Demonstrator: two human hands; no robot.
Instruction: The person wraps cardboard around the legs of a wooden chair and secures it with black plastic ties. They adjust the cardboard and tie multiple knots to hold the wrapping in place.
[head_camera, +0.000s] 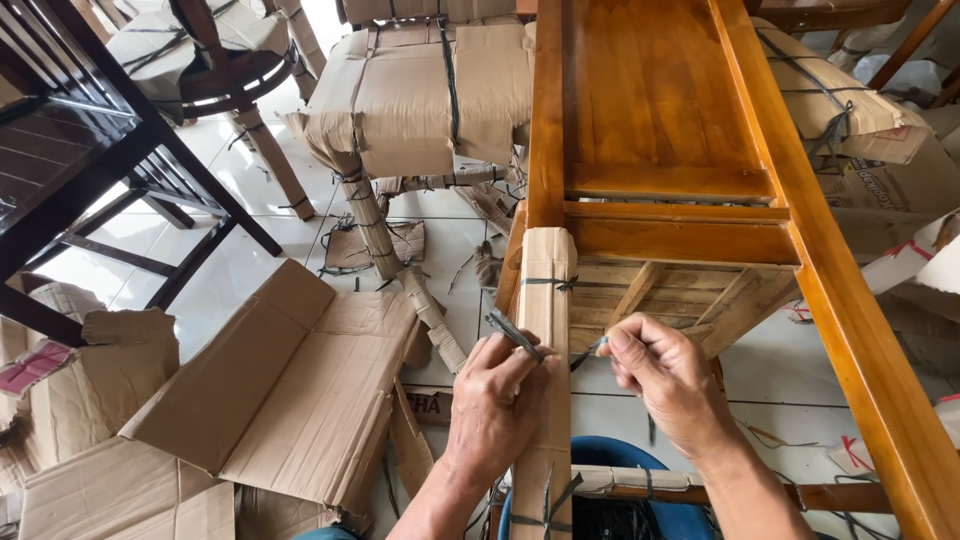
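Cardboard wrap (545, 330) is on the chair leg at about 6 o'clock in the view, running up to where the leg meets the seat frame. One dark plastic strap (547, 284) is cinched around the top of the wrap, and another pair crosses near the bottom at 6 o'clock, just above a blue tub (640, 470).

Left hand (495, 405) is pressed against the wrap, thumb and fingers pinched on the loose end of a strap (510, 332) that sticks up toward 11 o'clock. Right hand (665, 375), just beside it at 3 o'clock of the leg, is closed narrow around the other end of that strap, which runs back to the leg. So the middle tie looks to me half done: strap around, ends in both hands, not cinched yet.

As for the rest, the wooden chair frame (660, 120) toward 12 and 1 o'clock is bare wood, no wrap on the long side rail (850, 330). My guess is there's plenty left. Behind it at 11 o'clock sits a fully wrapped, strapped piece (420, 90). Flattened cardboard sheets (290, 380) and strap offcuts lie all over the white tile floor (440, 240) at 8 to 9 o'clock.
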